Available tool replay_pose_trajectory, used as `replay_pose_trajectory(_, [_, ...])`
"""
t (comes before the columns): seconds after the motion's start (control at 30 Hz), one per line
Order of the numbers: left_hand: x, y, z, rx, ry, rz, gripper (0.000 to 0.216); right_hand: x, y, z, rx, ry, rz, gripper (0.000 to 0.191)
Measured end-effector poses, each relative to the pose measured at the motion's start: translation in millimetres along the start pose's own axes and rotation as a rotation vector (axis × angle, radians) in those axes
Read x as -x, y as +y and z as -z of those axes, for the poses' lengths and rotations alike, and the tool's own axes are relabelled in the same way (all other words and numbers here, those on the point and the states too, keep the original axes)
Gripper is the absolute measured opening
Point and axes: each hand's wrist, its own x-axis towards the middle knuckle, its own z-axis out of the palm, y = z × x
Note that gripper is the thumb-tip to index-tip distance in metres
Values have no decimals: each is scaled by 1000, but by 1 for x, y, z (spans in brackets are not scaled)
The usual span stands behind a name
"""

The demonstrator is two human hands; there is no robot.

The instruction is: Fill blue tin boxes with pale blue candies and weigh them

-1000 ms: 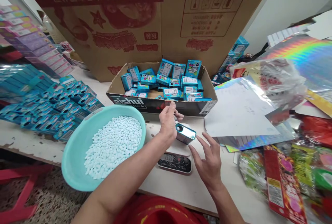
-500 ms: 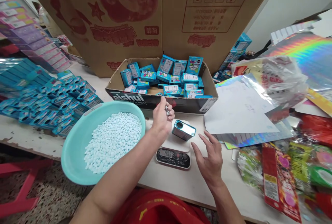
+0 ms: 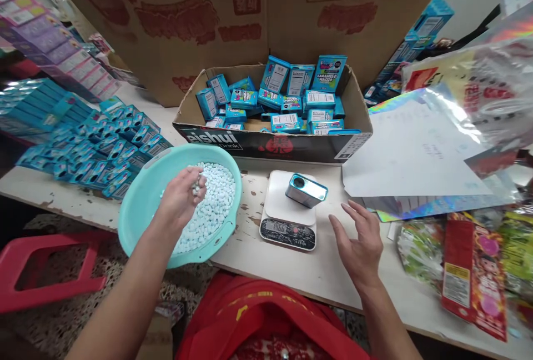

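Observation:
My left hand [image 3: 183, 196] is over the turquoise basin [image 3: 139, 182], its fingers curled around a few small pale candies. Below it, many more of these candies [image 3: 216, 199] lie in the basin. A small blue box [image 3: 307, 192] rests on the white platform of a digital scale [image 3: 287, 233], its round hole facing up at one end. The scale's display seems to read 1466, though a decimal point cannot be made out. To the right of the scale my right hand [image 3: 358, 240] hovers open, fingers spread, touching nothing.
Behind the scale, an open carton [image 3: 270, 146] holds several blue candy boxes. More blue boxes [image 3: 95, 154] stand in rows left of the basin. White paper [image 3: 412, 154] and plastic packets [image 3: 472, 271] cover the right side. A red stool [image 3: 50, 265] stands at lower left.
My left hand has moved from above the scale, left and down to the basin, still with candies in it. My right hand stays open beside the scale. The view has shifted slightly.

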Motion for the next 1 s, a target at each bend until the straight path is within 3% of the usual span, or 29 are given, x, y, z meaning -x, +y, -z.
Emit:
replay_pose_trajectory(0.23, [8,-21,16,-648,-105,-94,16,-3,-4,-6,-27,-10,7,29])
replay_pose_trajectory(0.3, [9,-23,14,-610,-119,-72,17,-2,-6,-6,-36,-19,-1,29])
replay_pose_trajectory(0.4, [11,-24,3,-303,-128,47,25,-2,-8,-7,-67,-35,-24,31])
replay_pose_trajectory(0.5, [13,-26,-23,77,-119,168,34,-4,-11,-16,-148,-49,-93,43])
replay_pose_trajectory(0.57, [14,-27,-50,248,-126,186,37,-9,-15,-25,-238,-77,-192,56])
replay_pose_trajectory(0.63, [13,-27,-81,342,-161,171,40,-15,-20,-34,-333,-127,-297,56])
replay_pose_trajectory(0.8, [7,-30,-144,380,-264,24,44,-28,-27,-44,-469,-249,-328,32])
replay_pose_trajectory(1.0, [-4,-50,-170,333,-146,-157,44,-26,-29,-45,-497,-266,-288,30])
